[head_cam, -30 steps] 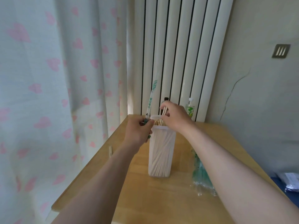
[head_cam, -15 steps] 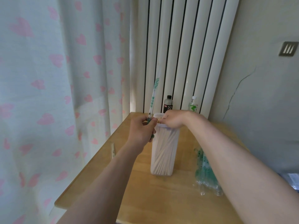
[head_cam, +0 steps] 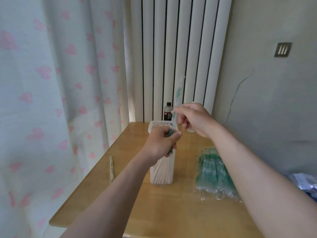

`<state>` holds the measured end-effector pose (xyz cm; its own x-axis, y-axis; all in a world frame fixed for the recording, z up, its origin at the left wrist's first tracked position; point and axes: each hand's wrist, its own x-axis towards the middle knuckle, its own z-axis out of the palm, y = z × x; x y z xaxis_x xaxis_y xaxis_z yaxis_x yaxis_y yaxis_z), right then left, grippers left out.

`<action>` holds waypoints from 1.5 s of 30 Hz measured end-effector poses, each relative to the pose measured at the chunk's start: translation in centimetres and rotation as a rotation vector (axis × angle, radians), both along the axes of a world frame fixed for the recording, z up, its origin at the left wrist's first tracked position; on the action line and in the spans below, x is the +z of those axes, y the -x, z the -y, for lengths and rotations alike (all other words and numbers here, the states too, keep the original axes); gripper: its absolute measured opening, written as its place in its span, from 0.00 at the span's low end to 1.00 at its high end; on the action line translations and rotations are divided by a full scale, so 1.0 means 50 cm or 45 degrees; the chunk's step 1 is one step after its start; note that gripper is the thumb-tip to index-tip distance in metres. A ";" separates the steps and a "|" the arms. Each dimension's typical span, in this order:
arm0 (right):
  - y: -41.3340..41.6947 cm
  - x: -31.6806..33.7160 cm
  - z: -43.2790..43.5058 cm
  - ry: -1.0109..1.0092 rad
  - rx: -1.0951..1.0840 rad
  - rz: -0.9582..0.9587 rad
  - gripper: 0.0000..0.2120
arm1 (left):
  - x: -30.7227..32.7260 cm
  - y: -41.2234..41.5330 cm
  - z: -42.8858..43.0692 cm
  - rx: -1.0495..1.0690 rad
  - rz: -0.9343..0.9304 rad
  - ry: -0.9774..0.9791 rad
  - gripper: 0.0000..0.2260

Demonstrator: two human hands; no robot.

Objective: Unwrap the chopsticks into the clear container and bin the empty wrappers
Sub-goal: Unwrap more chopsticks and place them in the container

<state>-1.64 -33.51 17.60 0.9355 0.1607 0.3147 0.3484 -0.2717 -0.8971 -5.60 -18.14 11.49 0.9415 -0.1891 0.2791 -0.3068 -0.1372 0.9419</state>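
Observation:
A tall clear container [head_cam: 162, 174] packed with bare wooden chopsticks stands on the wooden table [head_cam: 171, 206]. Just above its rim my left hand [head_cam: 161, 143] grips the lower end of a thin green-printed wrapper [head_cam: 177, 97] that stands almost upright. My right hand [head_cam: 193, 117] pinches the same wrapper higher up, a little right of the container. I cannot tell whether chopsticks are inside the wrapper. A pile of wrapped chopsticks [head_cam: 212, 174] in clear and green plastic lies right of the container, partly behind my right forearm.
One wrapped chopstick pair [head_cam: 111, 168] lies near the table's left edge. A dark bottle [head_cam: 168, 111] stands at the back by the white radiator [head_cam: 171, 48]. A heart-patterned curtain [head_cam: 51, 83] hangs left; blue items [head_cam: 307, 184] sit beyond the right edge.
My right hand has left the container's rim, risen and taken hold of the wrapper above my left hand. My left hand has kept its grip by the rim.

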 end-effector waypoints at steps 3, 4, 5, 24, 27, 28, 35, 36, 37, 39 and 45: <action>0.018 -0.008 0.056 -0.050 -0.076 -0.039 0.08 | -0.010 0.007 0.054 -0.090 -0.038 -0.024 0.10; 0.022 -0.011 0.075 -0.090 -0.128 -0.069 0.08 | -0.013 0.008 0.070 -0.090 -0.043 -0.013 0.07; 0.026 -0.014 0.094 -0.128 -0.187 -0.102 0.08 | -0.015 0.011 0.083 -0.086 -0.047 0.025 0.04; 0.054 -0.139 0.274 -0.314 -0.237 -0.968 0.15 | -0.028 -0.037 0.255 -0.065 0.291 -0.139 0.08; 0.046 -0.159 0.309 -0.245 -0.341 -0.883 0.17 | -0.007 -0.061 0.261 0.057 0.188 -0.067 0.08; 0.042 -0.169 0.324 -0.235 -0.422 -0.827 0.16 | 0.002 -0.071 0.262 0.070 0.133 -0.033 0.08; 0.029 -0.307 0.399 -0.095 -0.837 -0.627 0.12 | -0.023 -0.140 0.290 0.119 -0.145 -0.181 0.05; 0.031 -0.331 0.405 -0.052 -0.850 -0.628 0.12 | -0.040 -0.151 0.297 0.119 -0.199 -0.252 0.05; 0.032 -0.354 0.410 -0.009 -0.857 -0.632 0.12 | -0.057 -0.162 0.304 0.114 -0.255 -0.317 0.05; 0.031 -0.396 0.417 0.083 -0.865 -0.615 0.14 | -0.089 -0.180 0.317 0.085 -0.358 -0.371 0.04; 0.009 -0.438 0.419 0.290 -0.938 -0.578 0.20 | -0.168 -0.240 0.352 0.095 -0.408 -0.578 0.05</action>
